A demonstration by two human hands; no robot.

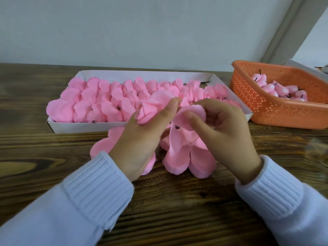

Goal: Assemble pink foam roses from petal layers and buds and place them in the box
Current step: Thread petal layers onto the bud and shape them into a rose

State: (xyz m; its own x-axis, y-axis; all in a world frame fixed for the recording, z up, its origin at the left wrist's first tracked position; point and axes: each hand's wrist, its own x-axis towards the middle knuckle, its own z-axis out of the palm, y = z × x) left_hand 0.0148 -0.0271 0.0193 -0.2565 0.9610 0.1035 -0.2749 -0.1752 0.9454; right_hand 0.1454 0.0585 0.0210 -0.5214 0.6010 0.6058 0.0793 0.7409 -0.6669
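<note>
Left hand point(142, 139) grips a part-built pink foam rose point(150, 107), raised just in front of the box point(85, 126). Right hand point(225, 132) pinches one petal of a petal layer point(186, 153) resting on the worktop point(44, 157). The box holds rows of finished roses point(99, 103). Another petal layer point(101, 148) lies under the left wrist. An orange basket point(276, 112) at right contains buds point(284, 90).

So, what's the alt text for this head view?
The left hand holds a half-built pink foam rose while the right hand pinches a petal layer above loose petal layers on a wooden table. Behind stand a white box of roses and an orange basket of buds.
</note>
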